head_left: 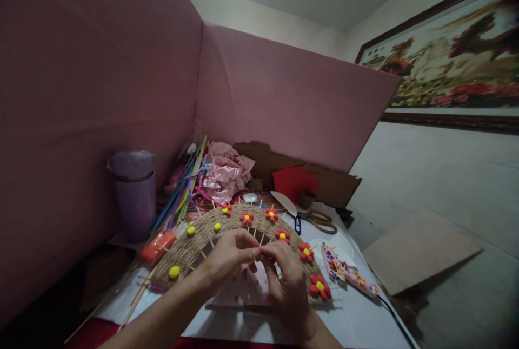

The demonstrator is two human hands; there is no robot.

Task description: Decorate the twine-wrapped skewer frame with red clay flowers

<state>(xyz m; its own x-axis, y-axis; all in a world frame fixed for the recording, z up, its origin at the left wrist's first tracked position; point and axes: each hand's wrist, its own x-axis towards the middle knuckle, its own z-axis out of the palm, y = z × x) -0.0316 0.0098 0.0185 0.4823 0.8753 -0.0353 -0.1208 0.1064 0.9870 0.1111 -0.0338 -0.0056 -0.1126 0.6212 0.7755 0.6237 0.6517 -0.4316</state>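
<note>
My left hand (229, 257) and my right hand (287, 278) meet fingertip to fingertip in front of an arch woven from brown cord (237, 224). Both are pinched closed, and whatever lies between the fingers is too small or hidden to name. Thin sticks poke out along both edges of the arch. Several red flowers with yellow centres, such as this red flower (320, 287), sit on its top and right side. Bare yellow dots, one being a yellow dot (174, 271), mark its left side. My hands cover part of the inner opening.
An orange-red packet (159, 246) lies left of the arch, near a lidded purple bin (135, 197). Behind are colourful pipe cleaners (190, 181) and crumpled pink paper (227, 170). Scissors (320, 222), a blue cutter (298, 225) and a flower-patterned corded tool (348, 273) are at right.
</note>
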